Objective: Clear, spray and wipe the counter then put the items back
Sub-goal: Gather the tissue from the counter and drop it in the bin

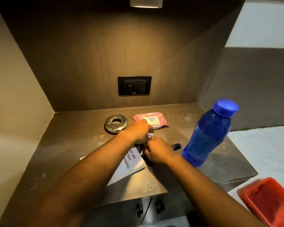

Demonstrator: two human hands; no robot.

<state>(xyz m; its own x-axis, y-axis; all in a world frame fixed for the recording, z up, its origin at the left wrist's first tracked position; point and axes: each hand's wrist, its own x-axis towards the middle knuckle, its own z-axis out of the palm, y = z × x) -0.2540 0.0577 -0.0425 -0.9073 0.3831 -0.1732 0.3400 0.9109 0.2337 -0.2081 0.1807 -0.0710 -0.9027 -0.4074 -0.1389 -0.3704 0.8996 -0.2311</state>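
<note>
counter (75,141) still loaded: ashtray (116,124), wipes pack (152,120), book (129,166), blue bottle (206,136). left hand (138,131) and right hand (157,152) both pinch a white wipe (150,135). clearing looks unfinished.

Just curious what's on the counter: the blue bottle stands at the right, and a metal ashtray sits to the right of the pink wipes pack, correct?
Not quite. The head view shows the metal ashtray to the left of the pink wipes pack, not the right. The blue bottle does stand at the right.

Brown counter (75,141) across the frame's middle, bearing ashtray (116,124), pink wipes pack (152,120), white book (129,167), blue bottle (208,136) at right
</note>
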